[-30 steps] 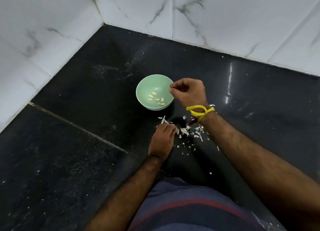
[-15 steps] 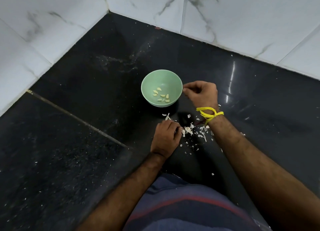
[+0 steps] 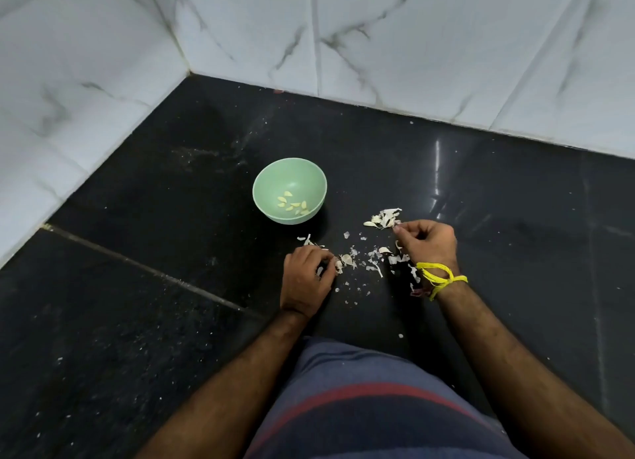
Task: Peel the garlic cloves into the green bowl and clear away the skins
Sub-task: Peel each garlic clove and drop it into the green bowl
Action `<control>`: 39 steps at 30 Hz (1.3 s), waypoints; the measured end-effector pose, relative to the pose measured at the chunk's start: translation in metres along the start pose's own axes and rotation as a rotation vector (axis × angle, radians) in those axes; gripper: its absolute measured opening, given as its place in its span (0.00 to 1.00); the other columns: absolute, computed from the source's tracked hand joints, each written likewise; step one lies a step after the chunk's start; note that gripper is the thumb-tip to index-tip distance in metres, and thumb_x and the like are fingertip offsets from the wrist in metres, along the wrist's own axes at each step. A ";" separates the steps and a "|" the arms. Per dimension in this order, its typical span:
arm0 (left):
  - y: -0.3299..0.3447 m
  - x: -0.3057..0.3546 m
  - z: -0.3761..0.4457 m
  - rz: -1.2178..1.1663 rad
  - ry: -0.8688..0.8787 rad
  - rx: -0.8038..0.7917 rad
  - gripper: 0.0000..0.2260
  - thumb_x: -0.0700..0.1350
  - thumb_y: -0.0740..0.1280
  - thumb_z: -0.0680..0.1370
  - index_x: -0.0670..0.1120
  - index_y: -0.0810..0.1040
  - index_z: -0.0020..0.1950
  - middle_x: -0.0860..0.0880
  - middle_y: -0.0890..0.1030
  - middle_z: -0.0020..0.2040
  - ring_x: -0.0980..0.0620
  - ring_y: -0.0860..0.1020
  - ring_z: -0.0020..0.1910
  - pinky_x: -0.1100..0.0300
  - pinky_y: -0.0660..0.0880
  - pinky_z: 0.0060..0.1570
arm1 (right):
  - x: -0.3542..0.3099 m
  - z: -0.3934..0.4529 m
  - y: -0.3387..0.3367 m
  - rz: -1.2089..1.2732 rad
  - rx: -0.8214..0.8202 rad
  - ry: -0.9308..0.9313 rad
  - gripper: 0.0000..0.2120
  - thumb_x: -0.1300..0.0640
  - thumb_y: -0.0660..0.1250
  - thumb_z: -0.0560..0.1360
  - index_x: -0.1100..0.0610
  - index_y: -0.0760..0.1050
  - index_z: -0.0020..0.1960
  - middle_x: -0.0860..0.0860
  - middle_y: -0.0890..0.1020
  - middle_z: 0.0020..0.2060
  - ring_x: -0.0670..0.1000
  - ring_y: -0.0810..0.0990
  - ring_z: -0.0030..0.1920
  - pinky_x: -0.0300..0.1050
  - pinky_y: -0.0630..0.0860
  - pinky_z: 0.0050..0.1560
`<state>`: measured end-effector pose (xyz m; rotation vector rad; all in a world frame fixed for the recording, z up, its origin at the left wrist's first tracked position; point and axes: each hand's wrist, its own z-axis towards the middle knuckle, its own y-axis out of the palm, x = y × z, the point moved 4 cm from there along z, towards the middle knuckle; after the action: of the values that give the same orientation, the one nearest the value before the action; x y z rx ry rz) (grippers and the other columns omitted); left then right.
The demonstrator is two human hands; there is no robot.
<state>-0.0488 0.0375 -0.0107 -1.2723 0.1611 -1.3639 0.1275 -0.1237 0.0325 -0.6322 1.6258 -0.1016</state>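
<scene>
Both forearms are bare, with no sleeves showing. A yellow thread band (image 3: 441, 277) is knotted round the right wrist, its loose ends sticking out. The lap wears dark blue cloth (image 3: 360, 407) crossed by a red stripe.

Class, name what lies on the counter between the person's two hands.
Head view: scattered garlic skins lie on the black counter between the left hand and right hand.

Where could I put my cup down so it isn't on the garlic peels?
Bare black counter lies right of the right hand, toward the marble wall. More lies behind the green bowl, in the corner. It is crowded between the left hand and right hand, where garlic skins are scattered.
</scene>
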 end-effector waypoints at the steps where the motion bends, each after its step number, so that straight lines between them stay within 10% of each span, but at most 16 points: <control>1: -0.001 0.001 0.000 -0.004 -0.006 0.010 0.03 0.44 0.74 0.74 0.49 0.81 0.44 0.54 0.80 0.44 0.50 0.77 0.45 0.52 0.70 0.46 | 0.005 -0.002 -0.009 -0.028 0.037 0.010 0.03 0.57 0.75 0.71 0.57 0.84 0.42 0.52 0.83 0.32 0.49 0.80 0.34 0.48 0.82 0.45; 23: 0.029 0.035 0.001 0.049 0.049 -0.088 0.09 0.46 0.60 0.78 0.45 0.78 0.46 0.48 0.80 0.52 0.45 0.78 0.53 0.51 0.67 0.53 | 0.003 0.003 0.026 -0.791 -0.203 -0.413 0.09 0.54 0.64 0.77 0.54 0.82 0.52 0.54 0.76 0.51 0.57 0.74 0.54 0.53 0.77 0.51; 31: 0.029 0.033 0.001 0.066 0.036 -0.073 0.09 0.50 0.64 0.79 0.45 0.78 0.48 0.49 0.79 0.52 0.47 0.77 0.53 0.54 0.66 0.55 | -0.003 -0.015 0.017 -0.224 -0.269 -0.164 0.06 0.60 0.76 0.69 0.52 0.80 0.40 0.46 0.83 0.35 0.44 0.81 0.38 0.35 0.78 0.42; 39: 0.030 0.034 0.002 0.085 0.052 -0.083 0.05 0.46 0.68 0.78 0.45 0.78 0.50 0.48 0.79 0.52 0.47 0.77 0.53 0.53 0.68 0.54 | 0.014 -0.023 0.035 -0.184 -0.470 -0.005 0.06 0.63 0.76 0.68 0.55 0.82 0.38 0.53 0.85 0.33 0.52 0.85 0.35 0.47 0.83 0.42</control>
<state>-0.0185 0.0038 -0.0129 -1.2850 0.3066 -1.3295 0.0942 -0.1070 0.0096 -1.1411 1.5930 0.1531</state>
